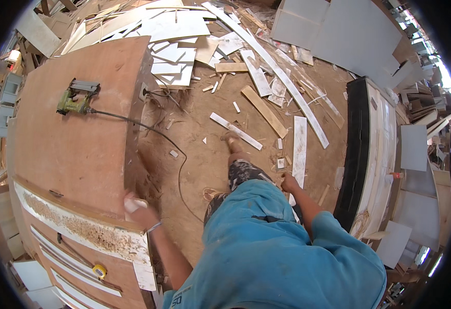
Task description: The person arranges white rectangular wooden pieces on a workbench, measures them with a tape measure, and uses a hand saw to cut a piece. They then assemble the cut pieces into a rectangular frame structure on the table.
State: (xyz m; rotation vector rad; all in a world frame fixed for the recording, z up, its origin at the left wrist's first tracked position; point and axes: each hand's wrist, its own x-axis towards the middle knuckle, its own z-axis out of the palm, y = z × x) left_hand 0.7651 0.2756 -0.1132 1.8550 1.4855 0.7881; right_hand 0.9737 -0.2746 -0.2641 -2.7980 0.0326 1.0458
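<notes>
My left hand point(137, 207) is at the near right corner of a brown plywood bench point(76, 149), smeared by motion. Something pale shows at that hand, but I cannot make out whether it is held. My right hand point(289, 183) hangs low by my right side, above a long white strip point(298, 149) on the ground. Its fingers are mostly turned away from view. On the bench top lies a green nail gun point(76, 100) with a dark air hose point(156, 131) running off the edge to the ground. A yellow tape measure point(99, 271) rests on the bench's nearer part.
White and brown board offcuts point(176, 31) are heaped behind the bench. Strips and small scraps, among them a tan plank point(264, 110), litter the dirt floor. A black-fronted stack of boards point(353, 154) stands on the right. Large pale panels point(339, 31) lean at the back right.
</notes>
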